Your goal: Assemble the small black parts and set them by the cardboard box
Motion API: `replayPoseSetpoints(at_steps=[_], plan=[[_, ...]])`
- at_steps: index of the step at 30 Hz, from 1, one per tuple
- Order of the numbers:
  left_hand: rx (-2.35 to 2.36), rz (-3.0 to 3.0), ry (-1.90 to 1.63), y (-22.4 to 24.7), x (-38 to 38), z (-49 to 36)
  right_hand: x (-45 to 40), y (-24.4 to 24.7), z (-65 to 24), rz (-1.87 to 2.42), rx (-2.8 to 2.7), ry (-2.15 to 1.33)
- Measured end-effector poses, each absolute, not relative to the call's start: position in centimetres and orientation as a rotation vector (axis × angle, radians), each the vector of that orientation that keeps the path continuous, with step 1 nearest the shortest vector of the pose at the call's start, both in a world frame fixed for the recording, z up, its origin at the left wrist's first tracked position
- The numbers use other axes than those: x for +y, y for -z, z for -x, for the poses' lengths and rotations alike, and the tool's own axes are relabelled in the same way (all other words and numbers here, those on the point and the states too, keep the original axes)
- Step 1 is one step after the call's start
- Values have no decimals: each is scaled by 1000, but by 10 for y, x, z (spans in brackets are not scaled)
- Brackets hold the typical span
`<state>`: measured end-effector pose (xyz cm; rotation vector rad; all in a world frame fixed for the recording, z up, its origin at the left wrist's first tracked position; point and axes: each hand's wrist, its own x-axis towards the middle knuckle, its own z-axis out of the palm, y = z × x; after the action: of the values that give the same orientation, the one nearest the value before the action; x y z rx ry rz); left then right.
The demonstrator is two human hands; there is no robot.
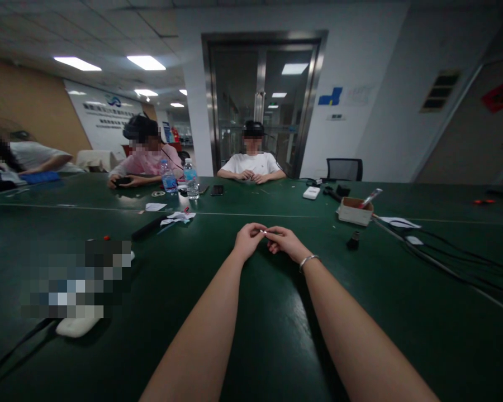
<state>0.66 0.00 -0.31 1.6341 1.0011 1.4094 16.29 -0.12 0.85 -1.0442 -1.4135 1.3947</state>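
Both my arms reach forward over a dark green table (276, 312). My left hand (248, 241) is closed in a pinch, fingertips meeting those of my right hand (288, 242), which is pinched too and wears a silver bracelet (309, 262) at the wrist. Between the fingertips shows a tiny whitish thing (263, 231), too small to name. The hands are held close above the middle of the table. Fingers cover most of whatever is in them.
Left of me lie a blurred-out item and a white object (80, 322) with a black cable. Ahead are crumpled papers (178, 218), water bottles (190, 180) and a phone (217, 190). To the right stand a small box (354, 212) and black cables (448, 262). People sit opposite.
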Motion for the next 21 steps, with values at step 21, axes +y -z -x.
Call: replayPoseSetpoints(at_steps=[21], plan=[[1078, -1478, -1367, 2, 2, -6, 2, -6, -163, 1068, -1467, -1348]])
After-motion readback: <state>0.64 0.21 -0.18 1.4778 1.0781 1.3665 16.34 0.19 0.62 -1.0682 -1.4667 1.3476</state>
